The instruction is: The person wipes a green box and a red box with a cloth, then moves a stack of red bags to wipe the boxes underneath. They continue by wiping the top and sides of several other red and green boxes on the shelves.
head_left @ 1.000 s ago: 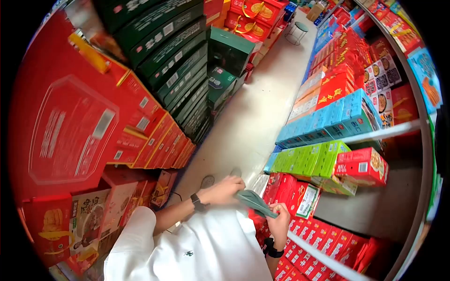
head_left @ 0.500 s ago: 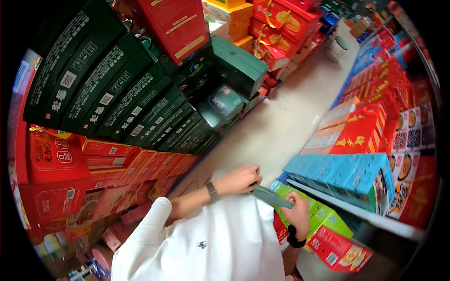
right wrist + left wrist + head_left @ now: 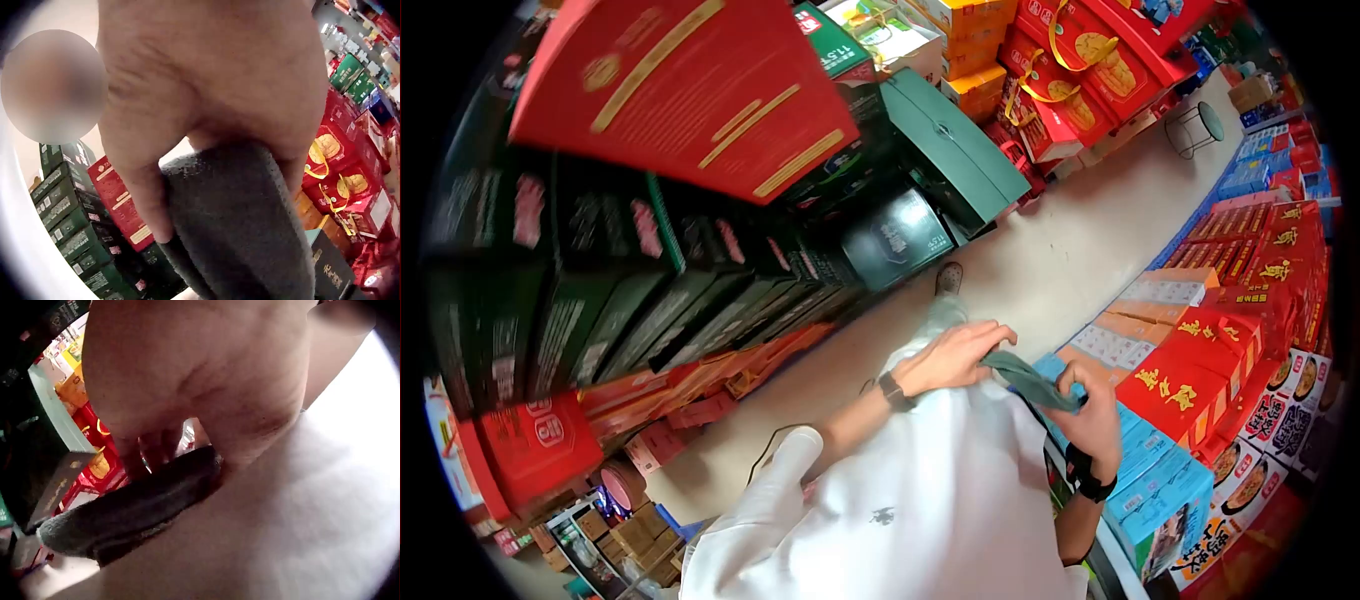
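Observation:
A folded dark green cloth (image 3: 1025,378) stretches between both hands in front of the white shirt. My left hand (image 3: 955,357) grips its left end, fingers curled over it. At the other end my right hand (image 3: 1094,418) pinches the cloth between thumb and fingers. Seen from the left wrist, the cloth (image 3: 137,512) is a thick dark fold under the palm. In the right wrist view the cloth (image 3: 234,219) hangs broad and fuzzy from the fingers, the thumb lying along its left edge.
Dark green boxes (image 3: 615,290) are stacked on the left, a red box (image 3: 690,90) above them. Light blue boxes (image 3: 1150,480) and red gift boxes (image 3: 1190,375) line the right. Between them runs a pale floor aisle (image 3: 1080,240) with a stool (image 3: 1195,130) farther along.
The view has swung rightward along the aisle and the body has turned with it. Both hands still hold the cloth, which now sags more and is more folded.

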Motion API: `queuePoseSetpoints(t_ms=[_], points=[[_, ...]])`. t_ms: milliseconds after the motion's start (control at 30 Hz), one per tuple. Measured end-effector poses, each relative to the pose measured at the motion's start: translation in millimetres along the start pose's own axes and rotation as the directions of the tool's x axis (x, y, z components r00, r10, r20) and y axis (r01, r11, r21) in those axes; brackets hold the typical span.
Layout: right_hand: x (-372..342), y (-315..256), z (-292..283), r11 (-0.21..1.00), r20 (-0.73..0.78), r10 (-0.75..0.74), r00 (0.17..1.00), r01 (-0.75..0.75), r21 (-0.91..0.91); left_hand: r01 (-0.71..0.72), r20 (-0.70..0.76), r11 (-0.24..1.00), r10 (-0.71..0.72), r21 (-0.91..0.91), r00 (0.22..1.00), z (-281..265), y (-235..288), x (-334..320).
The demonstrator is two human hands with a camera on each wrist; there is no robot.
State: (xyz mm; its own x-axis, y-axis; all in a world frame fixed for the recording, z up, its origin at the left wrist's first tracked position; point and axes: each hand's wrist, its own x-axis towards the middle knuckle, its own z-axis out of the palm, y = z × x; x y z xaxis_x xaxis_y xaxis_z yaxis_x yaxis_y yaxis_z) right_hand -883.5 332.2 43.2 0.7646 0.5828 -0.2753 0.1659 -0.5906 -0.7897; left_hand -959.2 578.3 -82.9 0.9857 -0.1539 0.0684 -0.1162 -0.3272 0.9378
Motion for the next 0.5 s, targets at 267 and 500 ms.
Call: queuePoseSetpoints(t_ms=[267, 500], points=[[109, 9, -76, 0.995, 0.026, -0.006, 1.000, 0.008, -0.099, 0.016, -0.059, 0.965, -0.001, 0.261, 0.998, -72, -21, 95], [211, 51, -135, 0.997, 0.398, 0.017, 0.917, -0.045, 0.062, 0.603, 0.172, 0.795, -0.585, -0.073, 0.792, -106, -1, 140]])
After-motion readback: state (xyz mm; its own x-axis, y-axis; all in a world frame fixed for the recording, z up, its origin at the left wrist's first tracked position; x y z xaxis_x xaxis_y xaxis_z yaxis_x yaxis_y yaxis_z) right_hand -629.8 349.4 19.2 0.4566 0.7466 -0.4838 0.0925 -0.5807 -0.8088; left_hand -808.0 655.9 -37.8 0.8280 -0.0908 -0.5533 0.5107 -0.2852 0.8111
